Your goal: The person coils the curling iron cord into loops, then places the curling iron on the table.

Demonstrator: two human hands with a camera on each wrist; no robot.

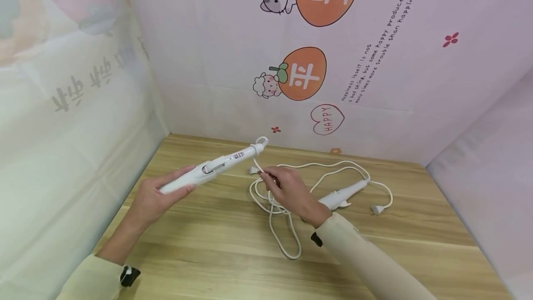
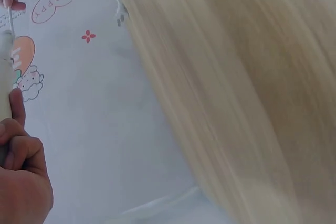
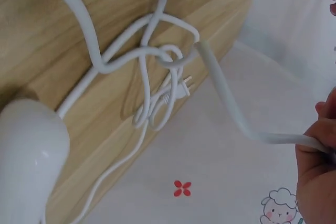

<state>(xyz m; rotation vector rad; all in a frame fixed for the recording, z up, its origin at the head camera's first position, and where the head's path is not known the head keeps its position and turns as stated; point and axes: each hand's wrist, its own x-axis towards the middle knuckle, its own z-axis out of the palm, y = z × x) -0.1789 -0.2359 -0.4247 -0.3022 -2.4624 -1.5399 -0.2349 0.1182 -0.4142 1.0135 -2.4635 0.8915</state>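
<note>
1. The left forearm reaches up and inward from the lower left, and the left hand [image 1: 151, 198] wraps the lower end of a white styling iron [image 1: 195, 177], thumb along the near side and fingers bent round the far side.
2. That iron is lifted off the wooden table [image 1: 208, 253] and tilted, its cord end pointing up and to the right; the cord curls over in a small loop there.
3. The right forearm comes in from the lower right, slanting up and to the left, with the back of the right hand [image 1: 291, 191] largely toward the head camera.
4. The right hand's grip is narrow: bent fingers pinch a white cord [image 1: 259, 166], whose short upper length rises toward the iron's cord end. The right wrist view shows cord running from the tangle into this hand.
5. The two hands are apart, the right one lower than the iron's cord end.
6. A second white appliance [image 1: 333, 199] lies on the table, partly hidden behind the right wrist.
7. Cord loops spread around the right hand; one plug [image 1: 253, 170] sits just beside its fingertips, and another plug [image 1: 377, 209] lies farther right.
</note>
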